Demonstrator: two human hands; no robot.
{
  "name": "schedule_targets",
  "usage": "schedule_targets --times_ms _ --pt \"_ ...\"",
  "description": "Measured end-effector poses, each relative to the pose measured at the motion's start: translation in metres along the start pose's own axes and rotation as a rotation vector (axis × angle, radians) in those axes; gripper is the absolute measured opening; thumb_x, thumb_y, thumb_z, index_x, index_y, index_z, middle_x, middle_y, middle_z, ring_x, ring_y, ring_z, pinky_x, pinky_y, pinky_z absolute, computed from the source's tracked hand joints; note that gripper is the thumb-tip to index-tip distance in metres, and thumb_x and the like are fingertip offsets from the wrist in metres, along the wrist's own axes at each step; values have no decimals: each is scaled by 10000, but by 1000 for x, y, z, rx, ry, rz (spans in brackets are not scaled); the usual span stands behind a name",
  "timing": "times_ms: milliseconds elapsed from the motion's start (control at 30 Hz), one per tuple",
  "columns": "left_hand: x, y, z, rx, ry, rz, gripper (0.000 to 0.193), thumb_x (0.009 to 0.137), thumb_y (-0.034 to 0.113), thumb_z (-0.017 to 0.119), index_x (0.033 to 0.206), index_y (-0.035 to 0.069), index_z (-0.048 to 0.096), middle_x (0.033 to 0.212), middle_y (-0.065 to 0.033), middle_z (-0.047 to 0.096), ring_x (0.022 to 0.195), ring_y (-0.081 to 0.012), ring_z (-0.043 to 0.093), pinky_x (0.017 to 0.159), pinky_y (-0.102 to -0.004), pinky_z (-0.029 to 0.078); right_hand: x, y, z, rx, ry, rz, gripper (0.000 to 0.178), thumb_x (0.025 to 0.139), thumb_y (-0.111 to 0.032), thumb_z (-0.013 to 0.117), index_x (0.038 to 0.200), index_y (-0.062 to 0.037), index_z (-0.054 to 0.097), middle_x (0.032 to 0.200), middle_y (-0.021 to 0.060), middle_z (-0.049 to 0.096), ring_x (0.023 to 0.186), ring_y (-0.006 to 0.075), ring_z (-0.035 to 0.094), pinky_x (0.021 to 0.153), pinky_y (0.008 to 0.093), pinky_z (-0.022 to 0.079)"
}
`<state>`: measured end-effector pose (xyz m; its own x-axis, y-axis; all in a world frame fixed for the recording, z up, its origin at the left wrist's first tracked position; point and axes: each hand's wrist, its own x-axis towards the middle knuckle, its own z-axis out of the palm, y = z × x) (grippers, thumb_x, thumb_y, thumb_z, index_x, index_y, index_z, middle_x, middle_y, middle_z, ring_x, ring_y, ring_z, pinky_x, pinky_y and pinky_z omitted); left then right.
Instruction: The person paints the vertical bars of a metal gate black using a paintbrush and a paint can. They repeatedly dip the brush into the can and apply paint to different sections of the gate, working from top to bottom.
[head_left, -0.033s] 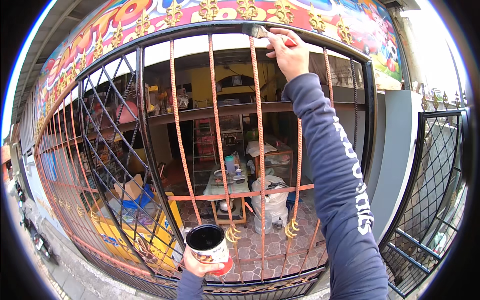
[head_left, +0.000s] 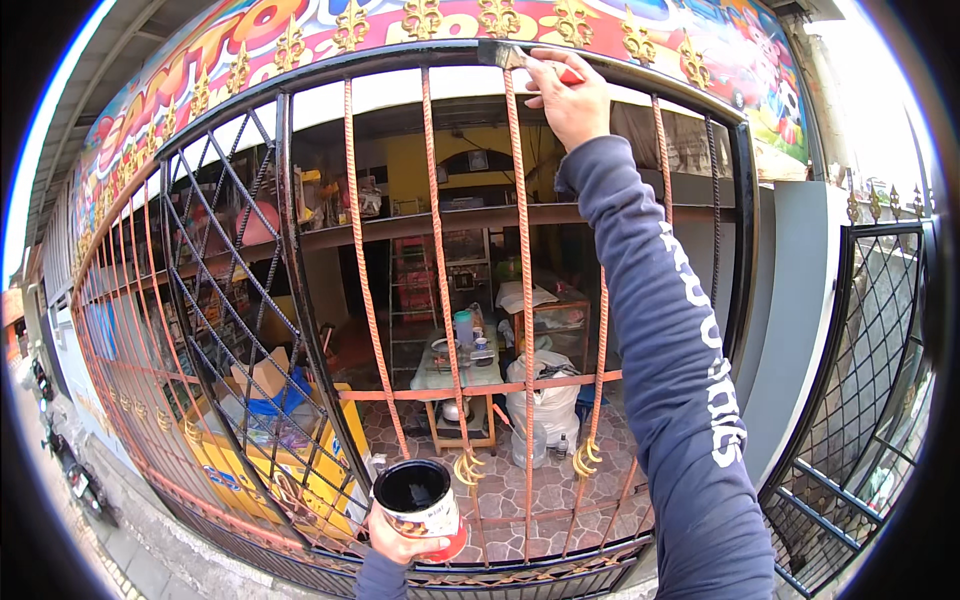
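Note:
High up at the metal fence, my right hand [head_left: 577, 103] is closed round the red handle of a paintbrush [head_left: 503, 54]. Its dark bristles lie against the black top rail [head_left: 400, 58], just above a reddish-brown twisted bar [head_left: 519, 180]. Low down, my left hand [head_left: 398, 538] grips a small paint can [head_left: 436, 521] from the left side and below. The can is open at the top, with black paint inside and a red lower edge. Gold fleur-de-lis ornaments [head_left: 421, 18] stand along the rail near the brush.
Behind the bars are a table [head_left: 455, 372] with containers, a white sack [head_left: 543, 410] and a yellow box [head_left: 235, 470]. A black lattice panel [head_left: 225, 270] stands left and a black gate [head_left: 850, 380] right. A colourful banner [head_left: 240, 35] hangs behind the ornaments.
The brush has slid slightly left along the top rail, with my right hand moving along. The can in my left hand sits slightly lower in view.

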<state>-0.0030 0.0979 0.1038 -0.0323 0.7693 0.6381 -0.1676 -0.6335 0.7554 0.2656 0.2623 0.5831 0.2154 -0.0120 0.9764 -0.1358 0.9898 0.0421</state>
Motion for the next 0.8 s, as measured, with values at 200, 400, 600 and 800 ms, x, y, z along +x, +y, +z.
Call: schedule_targets --times_ms 200,400,600,800 --pt "-68 7 -22 84 17 -164 990 503 39 994 1352 -47 493 1213 -162 682 1097 -249 689 996 -415 554 19 4 -17 -378 179 -148 180 922 -159 736 1064 -47 738 829 78 726 736 120 689 638 275 577" --pt "-136 -7 -27 62 261 -272 1011 491 23 991 1366 -18 486 1239 -162 658 1136 -263 663 985 -422 563 5 6 -48 -615 344 -388 158 914 -163 699 1036 -71 736 913 149 718 847 313 704 792 403 555" --pt "-169 -17 -36 205 176 -223 972 604 146 964 1405 49 423 1298 -151 645 1165 -278 660 1001 -449 552 -7 27 11 -811 435 -429 195 896 -95 647 1089 -80 675 1028 189 614 914 373 645 814 453 540" --pt "-196 -43 -56 68 225 -309 815 710 257 873 1388 66 462 1286 -141 651 1151 -291 660 980 -466 558 -20 29 69 -664 57 -461 253 878 -70 644 1131 -77 658 1025 165 622 1001 360 634 864 441 542"
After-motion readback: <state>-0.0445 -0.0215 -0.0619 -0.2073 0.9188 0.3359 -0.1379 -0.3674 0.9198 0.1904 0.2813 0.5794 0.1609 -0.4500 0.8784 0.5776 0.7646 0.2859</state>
